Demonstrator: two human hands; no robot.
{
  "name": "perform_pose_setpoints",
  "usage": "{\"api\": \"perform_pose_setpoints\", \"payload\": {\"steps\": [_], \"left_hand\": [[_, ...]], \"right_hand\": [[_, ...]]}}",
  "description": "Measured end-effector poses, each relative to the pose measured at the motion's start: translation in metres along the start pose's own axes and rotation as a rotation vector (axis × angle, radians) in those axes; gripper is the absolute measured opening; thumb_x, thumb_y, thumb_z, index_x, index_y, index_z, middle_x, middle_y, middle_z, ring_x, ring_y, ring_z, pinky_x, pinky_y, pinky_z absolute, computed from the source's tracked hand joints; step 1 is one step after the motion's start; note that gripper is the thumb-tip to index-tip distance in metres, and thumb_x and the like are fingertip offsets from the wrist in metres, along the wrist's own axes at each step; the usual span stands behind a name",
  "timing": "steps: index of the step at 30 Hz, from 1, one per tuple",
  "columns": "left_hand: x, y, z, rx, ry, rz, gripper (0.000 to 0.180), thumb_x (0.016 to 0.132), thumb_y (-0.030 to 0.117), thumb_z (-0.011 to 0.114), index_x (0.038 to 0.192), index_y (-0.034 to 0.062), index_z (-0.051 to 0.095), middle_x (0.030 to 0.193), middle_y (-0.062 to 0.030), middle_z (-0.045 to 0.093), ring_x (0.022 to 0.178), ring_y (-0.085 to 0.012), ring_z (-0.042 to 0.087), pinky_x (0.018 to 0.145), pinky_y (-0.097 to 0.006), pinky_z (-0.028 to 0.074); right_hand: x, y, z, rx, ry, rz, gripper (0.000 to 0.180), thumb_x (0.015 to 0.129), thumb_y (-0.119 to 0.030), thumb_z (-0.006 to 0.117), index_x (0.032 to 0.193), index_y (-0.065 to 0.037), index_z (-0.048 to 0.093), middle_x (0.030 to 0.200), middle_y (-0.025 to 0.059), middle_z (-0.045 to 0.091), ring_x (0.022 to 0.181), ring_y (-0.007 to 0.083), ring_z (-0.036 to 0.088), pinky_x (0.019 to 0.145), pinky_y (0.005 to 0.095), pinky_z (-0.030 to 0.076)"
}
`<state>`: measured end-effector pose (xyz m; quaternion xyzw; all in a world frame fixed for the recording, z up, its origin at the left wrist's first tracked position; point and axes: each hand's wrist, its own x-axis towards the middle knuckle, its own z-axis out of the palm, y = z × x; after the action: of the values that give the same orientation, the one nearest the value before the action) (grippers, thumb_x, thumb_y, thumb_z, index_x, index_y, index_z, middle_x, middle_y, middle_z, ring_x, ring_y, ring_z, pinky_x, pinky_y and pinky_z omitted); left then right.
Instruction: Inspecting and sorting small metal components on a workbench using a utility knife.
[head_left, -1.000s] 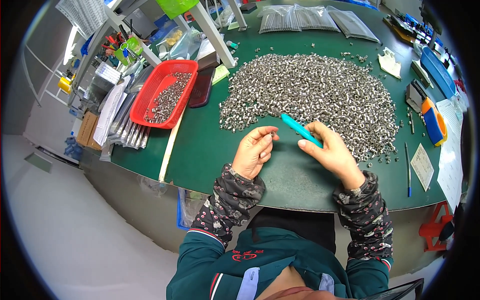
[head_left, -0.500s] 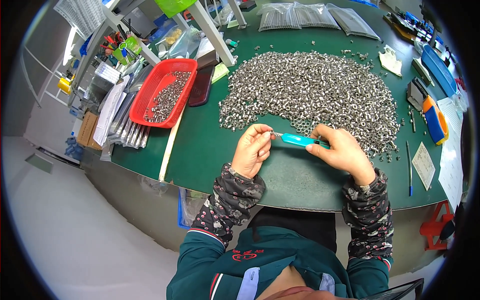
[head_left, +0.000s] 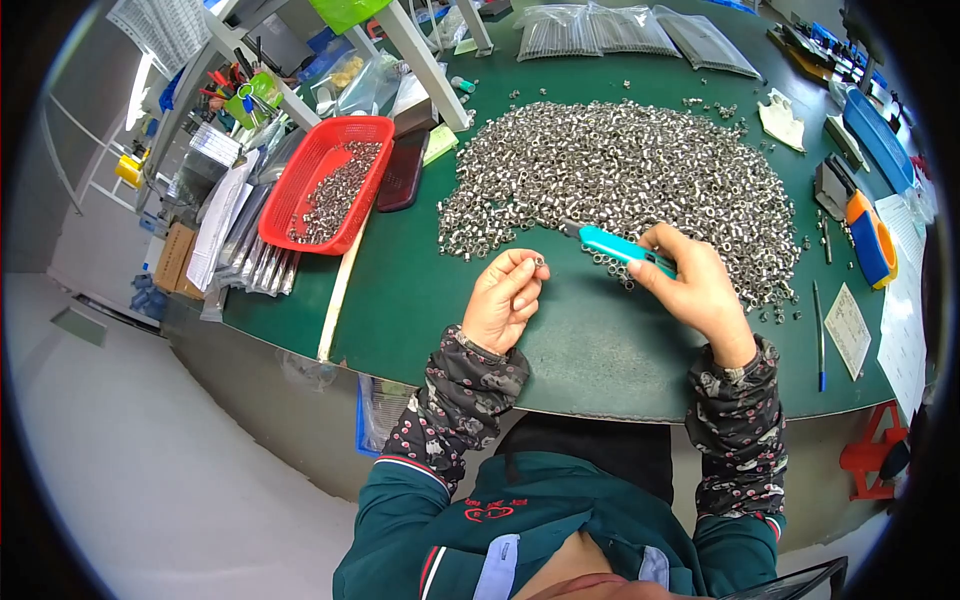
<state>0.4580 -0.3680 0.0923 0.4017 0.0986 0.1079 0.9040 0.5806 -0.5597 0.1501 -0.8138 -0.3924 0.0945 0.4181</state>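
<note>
Between thumb and forefinger, my left hand (head_left: 505,298) pinches a small metal ring (head_left: 540,262), above the table's near part. My right hand (head_left: 692,285) is closed around a turquoise utility knife (head_left: 625,248). Its blade end points left and away from me, apart from the ring and over the near edge of the pile. That wide heap of small shiny metal rings (head_left: 620,165) spreads across the green table (head_left: 400,290), just beyond both hands.
On the left stands a red plastic basket (head_left: 275,215) partly filled with small metal pieces, beside a dark phone-like slab (head_left: 402,172). To the right lie a blue pen (head_left: 821,345), a paper card (head_left: 848,330) and an orange-and-blue tape dispenser (head_left: 872,243). Bagged tubes (head_left: 600,32) lie at the back.
The knife has moved away from the ring in my left hand, up and to the right, with my right hand. My left hand has hardly moved.
</note>
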Motion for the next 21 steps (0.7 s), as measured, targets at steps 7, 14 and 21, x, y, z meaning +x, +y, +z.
{"api": "perform_pose_setpoints", "payload": {"steps": [7, 14, 21], "left_hand": [[-0.001, 0.000, 0.002, 0.050, 0.001, 0.036, 0.008, 0.083, 0.008, 0.047, 0.091, 0.0055, 0.050, 0.076, -0.0037, 0.052, 0.045, -0.0014, 0.032, 0.037, -0.013, 0.024], [-0.001, -0.001, 0.006, 0.140, 0.012, 0.055, 0.009, 0.082, 0.007, 0.049, 0.091, 0.0047, 0.050, 0.074, -0.0038, 0.052, 0.045, -0.0012, 0.032, 0.037, -0.013, 0.024], [-0.002, 0.000, 0.006, 0.140, 0.039, 0.069, 0.008, 0.082, 0.006, 0.049, 0.089, 0.0044, 0.050, 0.074, -0.0044, 0.052, 0.044, -0.0011, 0.033, 0.037, -0.013, 0.024]], "right_hand": [[-0.002, -0.007, 0.001, -0.144, -0.158, -0.009, 0.027, 0.068, -0.029, 0.060, 0.081, -0.006, 0.055, 0.059, 0.0135, 0.055, 0.058, 0.0292, 0.055, 0.053, 0.0378, 0.042], [-0.003, -0.005, 0.005, -0.159, -0.180, -0.009, 0.027, 0.068, -0.030, 0.060, 0.081, -0.006, 0.056, 0.062, 0.0138, 0.056, 0.061, 0.0296, 0.056, 0.056, 0.0385, 0.042], [-0.005, -0.010, 0.004, -0.229, -0.093, -0.067, 0.027, 0.068, -0.030, 0.060, 0.080, -0.007, 0.055, 0.060, 0.0136, 0.055, 0.060, 0.0296, 0.056, 0.055, 0.0388, 0.042]]}}
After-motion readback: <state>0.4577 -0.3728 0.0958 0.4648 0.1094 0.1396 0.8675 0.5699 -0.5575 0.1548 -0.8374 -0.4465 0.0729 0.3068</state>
